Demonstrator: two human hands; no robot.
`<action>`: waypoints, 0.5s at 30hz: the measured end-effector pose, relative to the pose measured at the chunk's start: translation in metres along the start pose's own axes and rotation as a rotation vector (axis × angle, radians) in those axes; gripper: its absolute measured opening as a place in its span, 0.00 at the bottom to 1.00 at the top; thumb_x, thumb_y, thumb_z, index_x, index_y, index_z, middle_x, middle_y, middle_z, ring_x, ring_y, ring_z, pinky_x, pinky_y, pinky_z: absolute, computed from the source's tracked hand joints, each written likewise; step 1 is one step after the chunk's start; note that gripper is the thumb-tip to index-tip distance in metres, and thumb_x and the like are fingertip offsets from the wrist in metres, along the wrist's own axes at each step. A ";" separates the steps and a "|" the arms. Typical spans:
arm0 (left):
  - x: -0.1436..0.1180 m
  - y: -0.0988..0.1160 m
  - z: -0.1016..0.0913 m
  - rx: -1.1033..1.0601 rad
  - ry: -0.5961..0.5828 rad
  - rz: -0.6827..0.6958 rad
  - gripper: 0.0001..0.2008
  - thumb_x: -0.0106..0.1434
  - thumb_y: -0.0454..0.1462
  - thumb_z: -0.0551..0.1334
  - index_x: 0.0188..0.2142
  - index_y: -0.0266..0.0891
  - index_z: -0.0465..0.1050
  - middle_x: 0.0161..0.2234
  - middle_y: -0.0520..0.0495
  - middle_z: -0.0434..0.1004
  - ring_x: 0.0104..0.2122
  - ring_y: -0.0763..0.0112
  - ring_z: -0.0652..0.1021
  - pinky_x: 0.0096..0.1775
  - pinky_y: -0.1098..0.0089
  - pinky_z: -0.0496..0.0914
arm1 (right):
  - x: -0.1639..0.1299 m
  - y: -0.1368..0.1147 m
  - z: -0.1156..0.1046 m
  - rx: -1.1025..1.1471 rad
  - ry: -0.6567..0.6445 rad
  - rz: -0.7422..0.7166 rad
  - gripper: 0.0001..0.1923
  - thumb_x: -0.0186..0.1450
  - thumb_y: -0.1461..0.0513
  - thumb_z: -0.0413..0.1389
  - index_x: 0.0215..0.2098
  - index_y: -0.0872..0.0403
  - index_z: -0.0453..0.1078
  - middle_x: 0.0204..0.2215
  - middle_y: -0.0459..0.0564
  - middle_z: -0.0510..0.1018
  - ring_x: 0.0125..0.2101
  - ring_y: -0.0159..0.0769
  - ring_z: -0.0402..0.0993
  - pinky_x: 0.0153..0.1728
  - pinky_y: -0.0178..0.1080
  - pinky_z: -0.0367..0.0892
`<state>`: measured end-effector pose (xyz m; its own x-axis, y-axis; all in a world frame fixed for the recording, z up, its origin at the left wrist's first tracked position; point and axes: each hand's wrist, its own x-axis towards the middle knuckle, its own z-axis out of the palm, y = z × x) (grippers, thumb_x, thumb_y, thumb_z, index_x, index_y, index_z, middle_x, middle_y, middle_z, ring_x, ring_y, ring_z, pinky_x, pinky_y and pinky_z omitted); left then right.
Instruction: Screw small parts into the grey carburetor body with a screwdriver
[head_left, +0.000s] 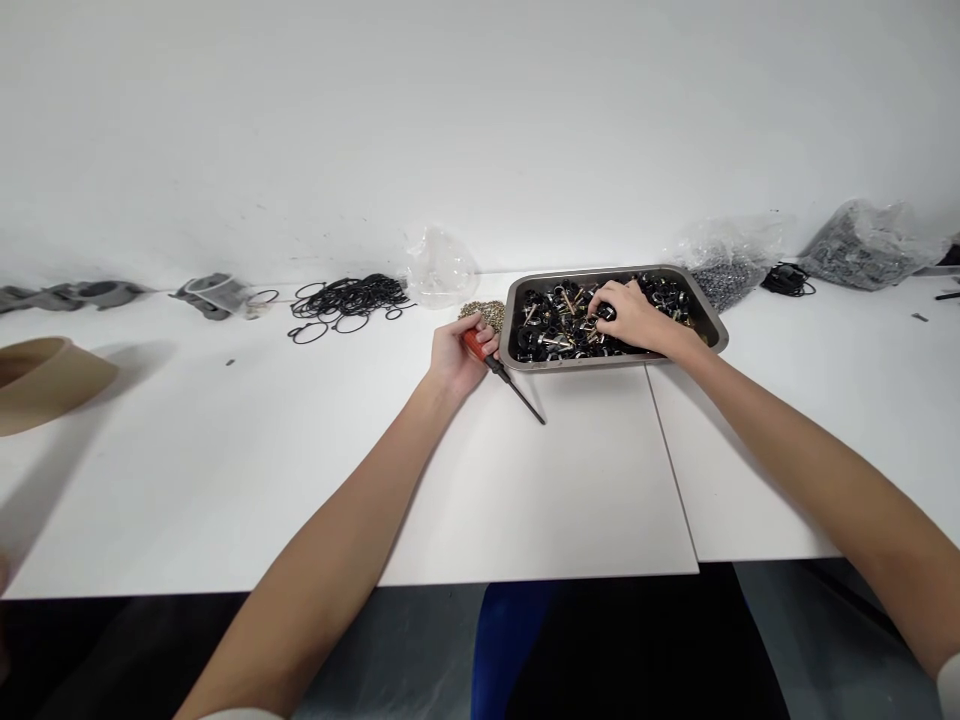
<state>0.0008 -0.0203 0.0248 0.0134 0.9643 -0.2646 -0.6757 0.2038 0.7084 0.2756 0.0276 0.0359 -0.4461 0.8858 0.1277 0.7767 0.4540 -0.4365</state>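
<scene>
My left hand (459,352) grips a screwdriver (504,374) by its red handle; the black shaft points right and toward me, its tip resting on the white table (225,470). My right hand (630,315) reaches into a metal tray (716,325) filled with small black and metal parts (555,320), its fingers curled on one black piece among them. A small heap of brass-coloured bits (487,311) lies just beyond my left hand.
A pile of black rubber rings (349,300) and a crumpled clear bag (441,268) lie at the back. Grey parts (214,295) sit far left, a tan bowl-like object (45,380) at the left edge. Bags of dark parts (862,245) stand at the back right.
</scene>
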 end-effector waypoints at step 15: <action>0.000 0.000 0.001 0.017 -0.011 0.008 0.15 0.67 0.31 0.53 0.23 0.39 0.59 0.17 0.54 0.56 0.14 0.76 0.62 0.18 0.74 0.64 | 0.007 0.015 0.006 0.056 0.109 -0.087 0.10 0.65 0.64 0.53 0.44 0.50 0.72 0.51 0.53 0.77 0.55 0.48 0.72 0.68 0.57 0.53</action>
<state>0.0014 -0.0203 0.0254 0.0163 0.9675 -0.2522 -0.6630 0.1993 0.7216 0.2816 0.0402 0.0253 -0.4573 0.8498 0.2622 0.7100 0.5264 -0.4679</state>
